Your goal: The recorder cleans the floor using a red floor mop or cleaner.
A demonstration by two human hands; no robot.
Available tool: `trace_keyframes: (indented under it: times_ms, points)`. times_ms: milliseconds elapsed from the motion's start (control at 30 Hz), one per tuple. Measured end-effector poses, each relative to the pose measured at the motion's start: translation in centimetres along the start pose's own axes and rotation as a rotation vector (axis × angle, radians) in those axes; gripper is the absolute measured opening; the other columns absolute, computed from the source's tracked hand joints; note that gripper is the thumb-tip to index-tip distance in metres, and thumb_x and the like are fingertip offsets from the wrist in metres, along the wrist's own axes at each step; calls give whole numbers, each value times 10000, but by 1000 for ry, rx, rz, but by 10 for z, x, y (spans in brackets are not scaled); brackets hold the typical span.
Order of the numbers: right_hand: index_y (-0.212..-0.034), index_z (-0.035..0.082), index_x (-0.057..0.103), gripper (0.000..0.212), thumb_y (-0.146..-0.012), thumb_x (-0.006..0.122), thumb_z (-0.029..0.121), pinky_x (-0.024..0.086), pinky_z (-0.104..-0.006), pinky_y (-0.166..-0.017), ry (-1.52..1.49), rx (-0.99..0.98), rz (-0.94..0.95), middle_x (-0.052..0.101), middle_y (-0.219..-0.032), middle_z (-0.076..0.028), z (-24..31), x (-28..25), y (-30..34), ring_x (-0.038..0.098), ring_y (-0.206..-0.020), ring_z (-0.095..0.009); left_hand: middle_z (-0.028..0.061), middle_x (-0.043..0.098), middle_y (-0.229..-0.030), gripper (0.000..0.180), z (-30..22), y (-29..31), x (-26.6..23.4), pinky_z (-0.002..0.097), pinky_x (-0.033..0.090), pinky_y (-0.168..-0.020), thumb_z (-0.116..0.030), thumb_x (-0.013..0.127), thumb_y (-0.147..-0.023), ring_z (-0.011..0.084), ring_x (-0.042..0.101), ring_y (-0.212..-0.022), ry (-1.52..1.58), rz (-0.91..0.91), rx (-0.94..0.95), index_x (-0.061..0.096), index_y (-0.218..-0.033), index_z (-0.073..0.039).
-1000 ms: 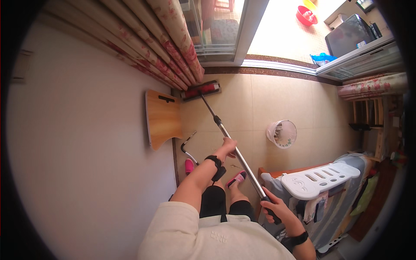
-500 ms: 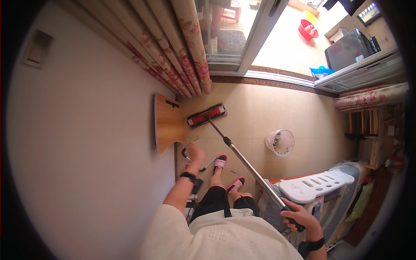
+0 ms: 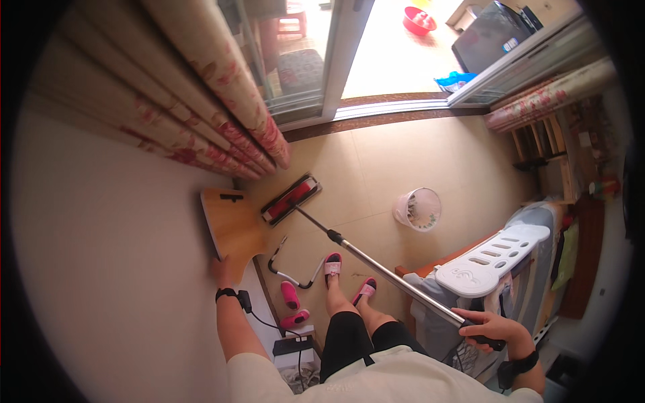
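I see the left hand (image 3: 220, 270) blurred at the wooden board (image 3: 232, 218), so I cannot tell how its fingers lie. The right hand (image 3: 496, 327) hides part of the black mop grip (image 3: 498, 345). What lies in the white bin (image 3: 402, 210) is too small to recognise. My view's lower edge cuts the pale shirt (image 3: 369, 384).

A beige tiled floor (image 3: 376, 161) with household things set about on it.
On it rest a flat red-and-black mop head (image 3: 291, 199), an upright pale round bin (image 3: 418, 209), a bent black-and-white tube (image 3: 271, 266), two pink shoes (image 3: 289, 295) lying near each other beside the tube, and, to their right, two worn pink slippers (image 3: 332, 266).
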State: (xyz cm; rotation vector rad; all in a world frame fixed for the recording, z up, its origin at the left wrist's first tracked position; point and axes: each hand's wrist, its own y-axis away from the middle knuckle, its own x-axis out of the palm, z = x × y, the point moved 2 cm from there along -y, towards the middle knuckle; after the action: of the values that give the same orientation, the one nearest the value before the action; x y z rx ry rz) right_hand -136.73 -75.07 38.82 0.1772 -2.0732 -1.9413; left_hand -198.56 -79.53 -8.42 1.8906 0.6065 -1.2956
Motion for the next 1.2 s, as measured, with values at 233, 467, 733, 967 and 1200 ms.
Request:
trace_keyframes:
  times_ms: [233, 467, 733, 967, 1200]
  points:
    - [-1380, 214, 272, 629, -842, 577, 104, 344, -229, -376, -99, 0, 41, 480, -647, -23, -30, -11, -17, 405, -427, -79, 263, 607, -832, 376, -29, 0, 25, 454, 468, -685, -303, 621, -735, 402, 589, -821, -12, 35, 73, 608, -838, 59]
    - [-1389, 224, 247, 644, -842, 571, 117, 355, -235, -375, -81, -72, 107, 461, -644, -23, -68, -37, -31, 413, -429, -83, 215, 613, -756, 233, -64, 53, -25, 461, 464, -619, -203, 649, -703, 386, 599, -734, -130, -201, 264, 611, -786, 11]
    - [-1379, 255, 268, 631, -833, 570, 165, 378, -225, -374, 16, -215, 157, 468, -637, -3, -134, -85, -66, 436, -446, -77, 225, 594, -741, 185, -111, 153, -91, 454, 458, -611, -156, 623, -700, 405, 577, -718, -142, -208, 512, 606, -800, -2]
    - [-1369, 289, 285, 629, -831, 588, 173, 382, -219, -385, 1, -234, 210, 462, -640, 6, -167, -111, -94, 426, -450, -71, 202, 578, -704, 154, -222, 200, -148, 448, 438, -586, -145, 582, -717, 385, 570, -693, 16, -146, 700, 618, -850, -77]
    - [-1373, 281, 282, 631, -835, 590, 160, 346, -217, -381, -76, -183, 228, 462, -641, 6, -138, -113, -80, 410, -452, -68, 192, 593, -759, 210, -348, 155, -147, 414, 450, -593, -141, 607, -724, 372, 579, -737, 62, -58, 847, 627, -927, -92]
